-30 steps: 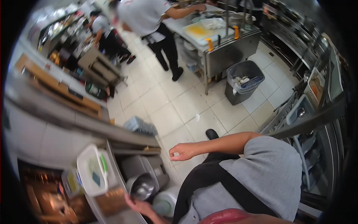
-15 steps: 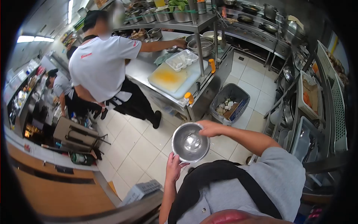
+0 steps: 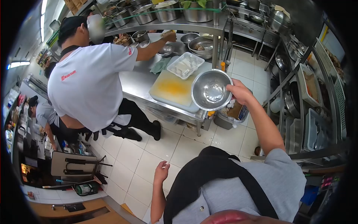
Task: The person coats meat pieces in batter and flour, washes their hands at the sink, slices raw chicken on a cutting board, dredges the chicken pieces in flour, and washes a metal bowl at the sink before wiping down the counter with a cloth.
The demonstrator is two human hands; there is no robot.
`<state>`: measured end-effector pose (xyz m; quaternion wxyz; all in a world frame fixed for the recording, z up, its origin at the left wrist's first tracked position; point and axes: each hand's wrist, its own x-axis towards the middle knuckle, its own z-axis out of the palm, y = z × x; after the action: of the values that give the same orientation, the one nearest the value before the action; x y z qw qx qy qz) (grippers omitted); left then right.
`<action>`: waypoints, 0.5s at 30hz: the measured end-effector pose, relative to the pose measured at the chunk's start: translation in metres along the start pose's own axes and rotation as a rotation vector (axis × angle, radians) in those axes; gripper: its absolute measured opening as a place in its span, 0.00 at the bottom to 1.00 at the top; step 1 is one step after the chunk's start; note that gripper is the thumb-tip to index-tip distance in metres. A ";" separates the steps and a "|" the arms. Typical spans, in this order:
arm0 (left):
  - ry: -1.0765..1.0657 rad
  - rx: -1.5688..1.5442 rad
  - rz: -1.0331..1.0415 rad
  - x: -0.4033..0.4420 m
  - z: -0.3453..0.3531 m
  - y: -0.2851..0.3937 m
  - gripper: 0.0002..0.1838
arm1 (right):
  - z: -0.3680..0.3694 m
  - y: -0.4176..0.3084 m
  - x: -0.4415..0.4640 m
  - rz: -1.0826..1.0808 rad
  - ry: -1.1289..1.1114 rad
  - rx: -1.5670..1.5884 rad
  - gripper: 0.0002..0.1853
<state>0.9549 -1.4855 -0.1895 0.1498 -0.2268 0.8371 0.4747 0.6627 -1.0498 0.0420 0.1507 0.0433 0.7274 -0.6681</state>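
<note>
My right hand (image 3: 240, 92) grips a round steel mixing bowl (image 3: 203, 100) by its right rim, with the thumb over the edge. The bowl is tilted so its shiny inside faces me, and no food shows in it. It is held out in front of the steel worktable's corner, overlapping the cutting board (image 3: 169, 89) in view. My left hand (image 3: 161, 171) hangs low above the floor tiles, apart from the bowl. Its fingers are curled in, and nothing shows in them.
A co-worker in a white shirt (image 3: 87, 76) reaches over the worktable at left; another person bends farther back. On the table sit a clear plastic tray (image 3: 185, 65) and steel bowls (image 3: 201, 45). A waste bin (image 3: 233, 115) stands below; shelving (image 3: 298, 108) lines the right.
My left hand has let go of the bowl and dropped lower left. My right hand has carried the bowl forward, up and right. I am closer to the worktable; the co-worker's reaching hand has moved left.
</note>
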 end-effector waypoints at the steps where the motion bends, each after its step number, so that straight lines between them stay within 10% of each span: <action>1: 0.022 0.061 -0.004 0.008 -0.007 0.000 0.23 | 0.014 -0.009 0.007 -0.019 0.034 0.007 0.22; 10: -0.017 -0.173 -0.027 0.072 -0.017 -0.069 0.17 | 0.079 -0.017 0.194 -0.006 -0.025 0.125 0.24; 15: 0.208 -0.100 -0.008 0.139 -0.065 0.042 0.16 | 0.116 -0.058 0.285 -0.180 0.164 0.098 0.21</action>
<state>0.8120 -1.5553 -0.1911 0.0528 -0.2854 0.8225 0.4891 0.3951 -1.2096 0.0113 0.0278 0.0394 0.7046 -0.7079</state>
